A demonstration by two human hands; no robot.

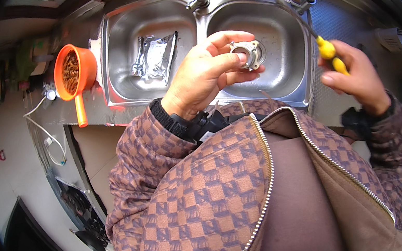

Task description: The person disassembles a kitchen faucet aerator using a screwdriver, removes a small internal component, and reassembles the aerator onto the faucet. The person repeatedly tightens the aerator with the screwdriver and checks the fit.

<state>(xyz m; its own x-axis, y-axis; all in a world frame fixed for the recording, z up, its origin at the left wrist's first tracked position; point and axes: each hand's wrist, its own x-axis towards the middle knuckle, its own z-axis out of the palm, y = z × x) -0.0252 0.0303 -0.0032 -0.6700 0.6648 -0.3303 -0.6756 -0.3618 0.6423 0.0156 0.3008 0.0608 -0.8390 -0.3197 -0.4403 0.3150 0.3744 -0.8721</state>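
My left hand (193, 77) holds a round metal flange-like fitting (253, 55) between thumb and fingers, above the right sink basin (277, 24). The fitting has a wide central opening and small lugs around its rim. To the right, my right hand (359, 69) is closed around the yellow and black handle of a screwdriver (326, 48). Its long thin shaft points up and left, toward the taps and away from the fitting. Fitting and screwdriver are apart.
A crumpled silver foil packet (155, 56) lies in the left basin. An orange long-handled scoop (91, 64) with brown bits inside stands left of the sink. Taps (199, 0) rise behind the basins, with another metal tap (305, 2) at right. A white cable (59, 140) hangs at left.
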